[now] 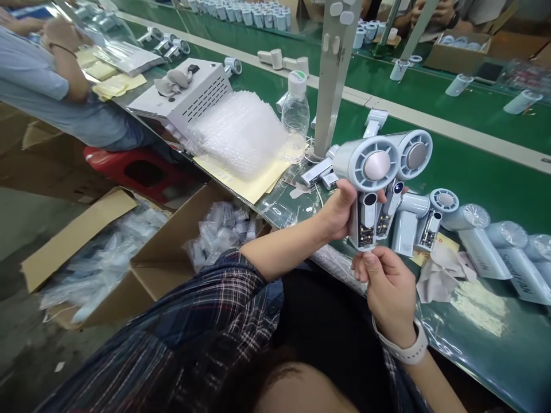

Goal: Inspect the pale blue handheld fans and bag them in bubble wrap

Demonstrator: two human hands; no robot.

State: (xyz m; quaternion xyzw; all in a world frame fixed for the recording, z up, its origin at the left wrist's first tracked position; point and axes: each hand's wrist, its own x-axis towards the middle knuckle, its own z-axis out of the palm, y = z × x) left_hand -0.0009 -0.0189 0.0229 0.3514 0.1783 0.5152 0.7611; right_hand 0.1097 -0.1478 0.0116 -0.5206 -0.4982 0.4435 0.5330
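Note:
Two light blue handheld fans are held up side by side, the nearer fan (365,164) and a farther fan (415,155), with circuit boards exposed in their handles. My left hand (340,212) is wrapped round the handles from the left. Below them my right hand (390,281), with a white watch on the wrist, pinches at the bottom end of the nearer handle; anything between its fingertips is too small to make out. More fans (444,201) lie on the green table (486,344) to the right, beside a crumpled grey cloth (443,272).
A metal post (331,80) rises behind the fans, near a plastic bottle (296,106). Bubble wrap sheets (243,132) lie by a white metal box (185,92). An open carton (150,258) with bagged parts stands at lower left. A person (73,86) sits at upper left.

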